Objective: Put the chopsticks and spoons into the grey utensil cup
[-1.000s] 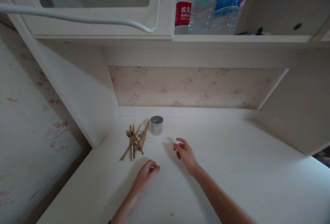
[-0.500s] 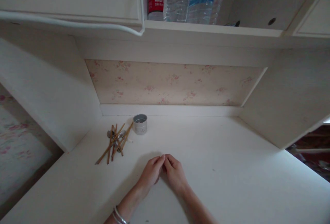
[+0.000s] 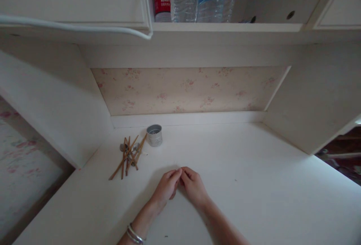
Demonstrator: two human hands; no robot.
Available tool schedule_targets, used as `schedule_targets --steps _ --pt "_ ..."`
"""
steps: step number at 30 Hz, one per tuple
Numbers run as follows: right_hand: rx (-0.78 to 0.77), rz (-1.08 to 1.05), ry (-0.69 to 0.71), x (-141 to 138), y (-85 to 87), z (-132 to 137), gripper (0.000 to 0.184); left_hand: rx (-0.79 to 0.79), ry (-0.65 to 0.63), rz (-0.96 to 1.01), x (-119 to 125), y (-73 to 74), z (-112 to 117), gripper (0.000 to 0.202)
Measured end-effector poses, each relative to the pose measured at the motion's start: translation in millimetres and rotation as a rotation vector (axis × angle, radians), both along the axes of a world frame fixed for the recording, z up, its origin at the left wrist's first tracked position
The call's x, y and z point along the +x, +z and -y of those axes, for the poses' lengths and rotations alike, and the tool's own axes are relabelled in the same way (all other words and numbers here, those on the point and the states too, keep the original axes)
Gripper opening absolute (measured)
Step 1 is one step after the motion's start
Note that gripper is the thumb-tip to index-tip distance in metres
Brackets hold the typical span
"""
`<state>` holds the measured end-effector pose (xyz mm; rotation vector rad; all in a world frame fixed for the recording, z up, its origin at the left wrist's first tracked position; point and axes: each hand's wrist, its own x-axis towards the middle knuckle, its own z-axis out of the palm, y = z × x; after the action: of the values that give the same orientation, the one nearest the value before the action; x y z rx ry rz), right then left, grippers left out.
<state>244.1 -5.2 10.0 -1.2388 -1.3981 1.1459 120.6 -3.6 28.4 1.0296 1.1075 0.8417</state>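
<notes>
My left hand [image 3: 166, 186] and my right hand [image 3: 194, 185] meet over the white tabletop [image 3: 270, 196]. Both are closed, with fingers curled in and thumbs and index fingers touching at the tips; no object shows in either. Silver bangles [image 3: 134, 234] circle my left wrist. Beyond my left hand lies a loose, crossed pile of wooden chopsticks [image 3: 123, 162] mixed with metal spoons [image 3: 135, 147]. Right beside the pile, a grey metal utensil holder [image 3: 155, 136] with small holes stands upright, its open top facing up.
Above the table, a shelf [image 3: 225, 27] holds several plastic bottles [image 3: 184, 0]. A cabinet door [image 3: 73, 2] with a white cable [image 3: 84, 28] along its lower edge is at upper left. Side panels [image 3: 313, 98] flank the table, and floral wallpaper [image 3: 183, 91] covers the back.
The view has shifted and tilted slightly. My hands stay together in the same pose, and the chopsticks, spoons and holder have not moved on the table.
</notes>
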Motion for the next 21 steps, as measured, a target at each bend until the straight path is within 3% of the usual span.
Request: schedule_targets --steps 10,21 --pt "-0.119 -0.2 -0.026 3.0 -0.2 -6.4 0.028 -0.007 -0.059 -0.055 -2.2 4.8 2.1 0.046" --pt "-0.186 -0.262 -0.035 3.3 -0.4 -6.6 0.028 0.017 -0.073 -0.107 -1.3 3.9 2.1 0.042"
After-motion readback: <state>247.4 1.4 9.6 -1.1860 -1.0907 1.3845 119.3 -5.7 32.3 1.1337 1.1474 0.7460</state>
